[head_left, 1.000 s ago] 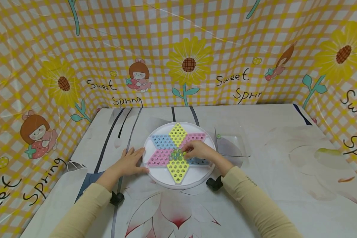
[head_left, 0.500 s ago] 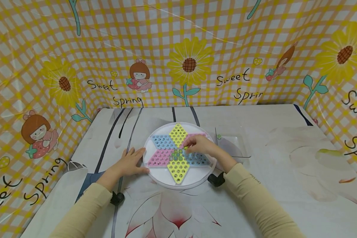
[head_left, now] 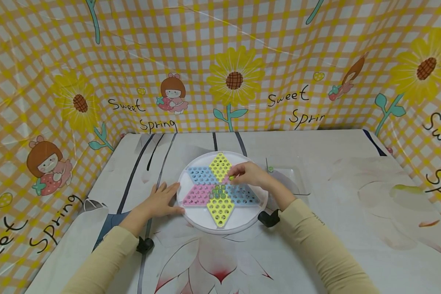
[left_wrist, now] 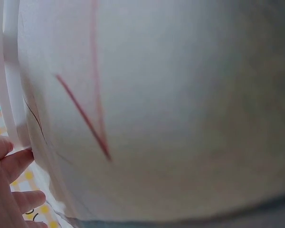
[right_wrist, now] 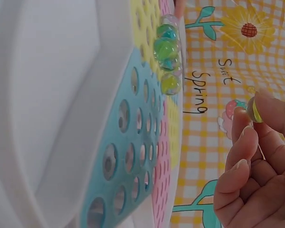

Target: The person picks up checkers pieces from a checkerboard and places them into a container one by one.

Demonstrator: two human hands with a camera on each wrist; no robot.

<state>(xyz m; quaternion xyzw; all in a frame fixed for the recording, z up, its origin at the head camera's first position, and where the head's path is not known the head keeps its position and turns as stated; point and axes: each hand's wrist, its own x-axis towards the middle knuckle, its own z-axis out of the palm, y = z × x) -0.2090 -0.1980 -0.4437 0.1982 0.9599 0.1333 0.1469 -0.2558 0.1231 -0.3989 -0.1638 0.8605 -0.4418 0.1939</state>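
A round white Chinese checkers board (head_left: pixel 195 215) with pink, blue and yellow star points lies mid-table. Several clear green marbles (head_left: pixel 217 190) sit clustered at its centre. Above the board, beyond and right of that cluster, my right hand (head_left: pixel 250 174) pinches a yellow-green marble (right_wrist: pixel 255 111) between thumb and fingertips. The right wrist view shows this marble raised off the holes, its other fingers curled below. At the board's left edge my left hand (head_left: pixel 161 202) rests with spread, relaxed fingers; in the left wrist view its fingertips (left_wrist: pixel 20 160) touch the white rim.
Right of the board stands a shallow transparent tray (head_left: pixel 297 179), with one green marble (head_left: pixel 270 168) in its far left corner. A yellow checked cloth (head_left: pixel 198 53) hangs behind and at both sides. A dark blue patch (head_left: pixel 110 226) shows by the left forearm.
My right hand has lifted from the central cluster, moving away from me and slightly right with the marble in its fingertips. The left hand has stayed at the rim.
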